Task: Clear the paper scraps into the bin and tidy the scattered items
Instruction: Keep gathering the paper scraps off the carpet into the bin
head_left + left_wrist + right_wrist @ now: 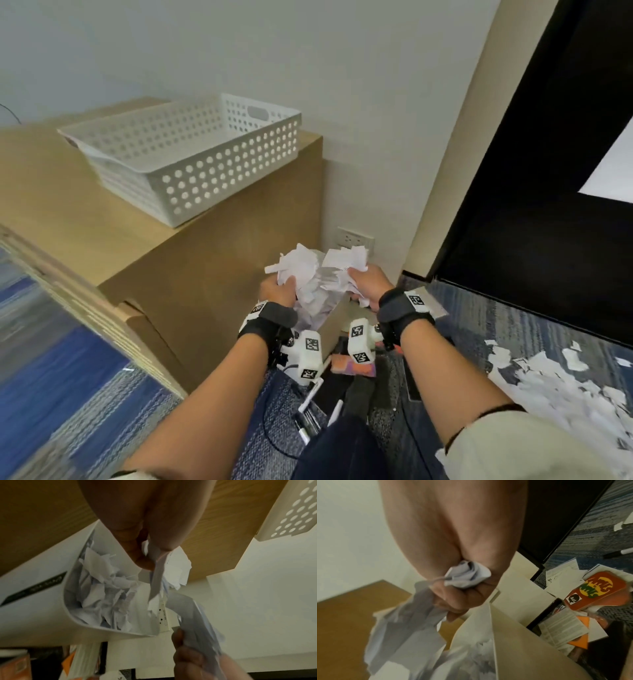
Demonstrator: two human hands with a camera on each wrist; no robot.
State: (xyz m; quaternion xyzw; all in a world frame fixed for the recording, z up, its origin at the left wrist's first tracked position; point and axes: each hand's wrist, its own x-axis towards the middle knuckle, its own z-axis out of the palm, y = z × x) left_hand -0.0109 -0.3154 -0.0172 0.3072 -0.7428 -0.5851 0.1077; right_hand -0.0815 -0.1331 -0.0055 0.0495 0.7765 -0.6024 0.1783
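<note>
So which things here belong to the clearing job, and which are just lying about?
Part of the job:
- left hand and right hand, gripping paper scraps
- bin, already holding scraps
- scraps on the carpet
- scattered booklets, orange pack, marker

Just lying about:
- white basket
- cabinet
- wall socket

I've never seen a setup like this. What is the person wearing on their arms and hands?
Both hands are bare. Each wrist carries a dark grey strap: left wrist strap, right wrist strap. Small white tags with black square-patterned markers sit on the straps. A white blocky camera unit with similar markers hangs under each wrist, with a thin cable trailing below. A pale short sleeve covers the right upper arm.
</note>
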